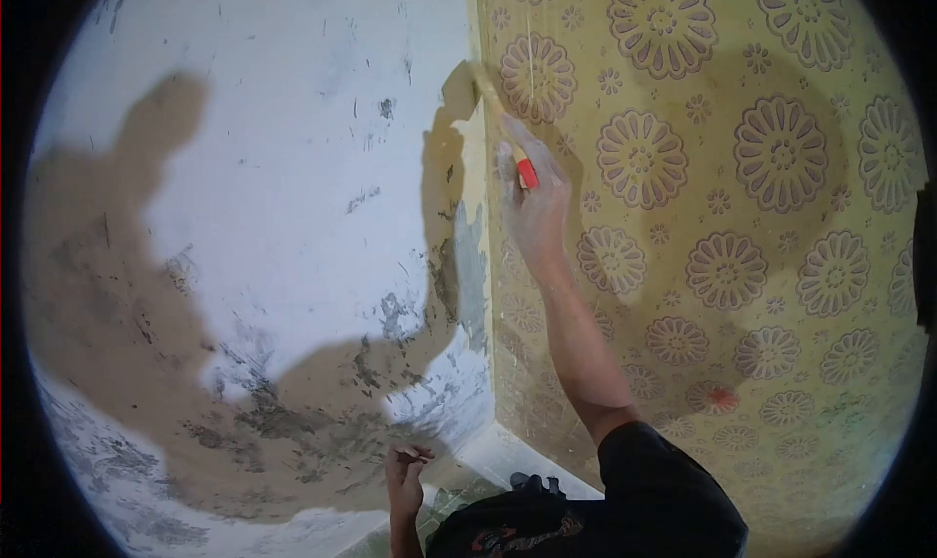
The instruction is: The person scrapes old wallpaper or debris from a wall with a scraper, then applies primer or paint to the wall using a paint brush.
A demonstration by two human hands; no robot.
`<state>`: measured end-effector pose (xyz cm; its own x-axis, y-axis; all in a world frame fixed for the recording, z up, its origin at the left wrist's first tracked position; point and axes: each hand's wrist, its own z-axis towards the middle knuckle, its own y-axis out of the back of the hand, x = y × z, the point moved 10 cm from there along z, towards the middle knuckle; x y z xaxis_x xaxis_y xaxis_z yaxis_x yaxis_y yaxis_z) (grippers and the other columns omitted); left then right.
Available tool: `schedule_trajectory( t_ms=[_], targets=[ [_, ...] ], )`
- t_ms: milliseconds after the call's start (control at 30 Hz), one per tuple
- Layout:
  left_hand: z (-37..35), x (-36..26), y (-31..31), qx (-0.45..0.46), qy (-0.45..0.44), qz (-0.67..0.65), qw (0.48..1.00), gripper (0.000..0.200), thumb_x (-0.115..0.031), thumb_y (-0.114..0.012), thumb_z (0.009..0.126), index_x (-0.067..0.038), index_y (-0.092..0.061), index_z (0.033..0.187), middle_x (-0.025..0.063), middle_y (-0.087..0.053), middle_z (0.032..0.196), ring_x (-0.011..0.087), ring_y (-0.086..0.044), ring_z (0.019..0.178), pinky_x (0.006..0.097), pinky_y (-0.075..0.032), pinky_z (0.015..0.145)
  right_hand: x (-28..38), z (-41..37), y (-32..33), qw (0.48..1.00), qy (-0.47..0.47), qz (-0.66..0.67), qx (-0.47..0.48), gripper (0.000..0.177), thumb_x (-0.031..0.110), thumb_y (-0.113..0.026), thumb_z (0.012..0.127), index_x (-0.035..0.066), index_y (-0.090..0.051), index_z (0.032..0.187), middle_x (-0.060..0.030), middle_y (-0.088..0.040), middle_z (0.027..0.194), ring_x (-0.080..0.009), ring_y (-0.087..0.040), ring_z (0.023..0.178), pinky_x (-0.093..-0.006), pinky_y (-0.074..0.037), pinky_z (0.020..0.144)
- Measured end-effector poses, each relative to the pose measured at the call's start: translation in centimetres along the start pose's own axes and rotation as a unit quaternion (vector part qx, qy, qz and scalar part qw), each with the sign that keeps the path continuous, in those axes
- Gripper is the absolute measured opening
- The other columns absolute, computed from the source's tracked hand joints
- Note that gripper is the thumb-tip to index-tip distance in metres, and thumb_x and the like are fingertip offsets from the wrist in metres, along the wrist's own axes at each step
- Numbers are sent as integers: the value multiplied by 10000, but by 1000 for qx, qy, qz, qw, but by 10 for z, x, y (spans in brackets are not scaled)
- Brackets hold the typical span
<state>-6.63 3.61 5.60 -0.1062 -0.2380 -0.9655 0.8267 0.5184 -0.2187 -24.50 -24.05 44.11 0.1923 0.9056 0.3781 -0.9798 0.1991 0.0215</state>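
Note:
My right hand (pixel 535 192) is raised to the corner where two walls meet, its fingers wrapped around a slim tool that looks like a paintbrush (pixel 528 174). The handle's end is red, and a pale, narrow front part points up at the corner seam. Whitish dust or paint coats the fingers. Low down, my left hand (pixel 406 470) hangs in front of the white wall, fingers loosely bent and somewhat apart. Nothing can be made out in it.
On the left is a white wall (pixel 293 168) with grey scuffs and a peeled edge (pixel 472 256) along the corner. Yellow wallpaper (pixel 673 207) with flower patterns covers the right wall. A pale skirting strip (pixel 508 451) runs along the bottom. My shadow falls across both walls.

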Motion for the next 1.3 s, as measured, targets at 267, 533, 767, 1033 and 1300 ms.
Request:
schedule_trajectory(
  t_ms=[267,533,767,1033,1300],
  targets=[
    [3,18,-1,15,15,-1,1000,259,113,-497,802,-68,-476,985,137,-598,1010,233,-610,939,349,-465,860,-10,-13,7,998,-39,50,-24,309,82,-626,950,85,-625,1259,-137,-696,919,-174,-669,725,-301,-526,662],
    [11,13,-8,25,17,-7,1000,277,130,-477,806,-71,-471,998,136,-592,1027,231,-608,951,351,-464,868,-10,-11,8,997,-54,44,-26,283,117,-610,973,75,-621,1253,-151,-699,948,-161,-681,728,-302,-533,654],
    [16,19,-18,41,13,-8,999,268,138,-469,808,-63,-466,985,135,-586,1020,228,-604,944,348,-470,869,-17,-8,2,984,-114,134,-6,270,139,-590,990,64,-621,1248,-157,-699,1001,-183,-681,729,-302,-535,653],
    [15,25,-20,43,23,-11,999,243,120,-471,818,-64,-469,977,132,-590,1013,226,-605,944,344,-467,863,-2,-7,9,994,-75,85,-4,252,129,-610,975,57,-637,1214,-178,-698,1037,-251,-701,780,-318,-546,704],
    [18,18,-22,52,22,5,998,258,119,-466,810,-69,-462,986,133,-583,1016,225,-601,941,343,-463,867,-2,-8,2,999,-11,39,2,281,112,-610,969,67,-624,1246,-162,-688,987,-224,-654,756,-333,-526,698]
  ],
)
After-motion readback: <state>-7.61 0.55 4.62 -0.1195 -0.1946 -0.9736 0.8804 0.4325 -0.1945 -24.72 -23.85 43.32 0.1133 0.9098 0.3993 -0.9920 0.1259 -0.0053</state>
